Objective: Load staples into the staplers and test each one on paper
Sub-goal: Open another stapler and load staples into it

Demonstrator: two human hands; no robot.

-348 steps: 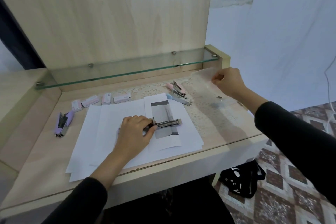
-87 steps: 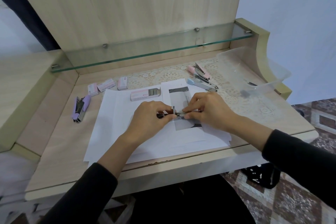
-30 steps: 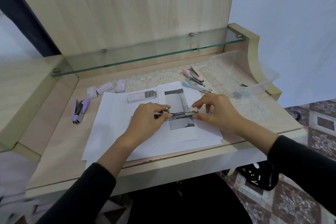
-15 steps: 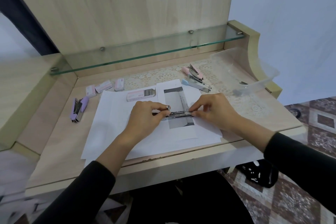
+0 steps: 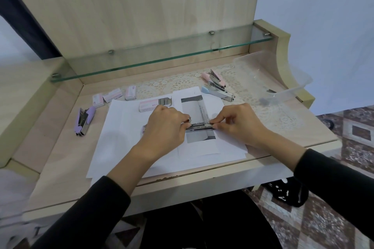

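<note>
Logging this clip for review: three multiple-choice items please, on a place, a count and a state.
1. Where is the purple stapler? A left of the paper; B in a tub; C on a shelf.
2. How many staplers lie untouched? A one; B three; C five.
3. The held stapler is: A opened out; B closed; C boxed.
1 A, it lies beside the sheets. 2 B, plus pink stapler and blue stapler. 3 A, left hand and right hand hold its bare rail.
</note>
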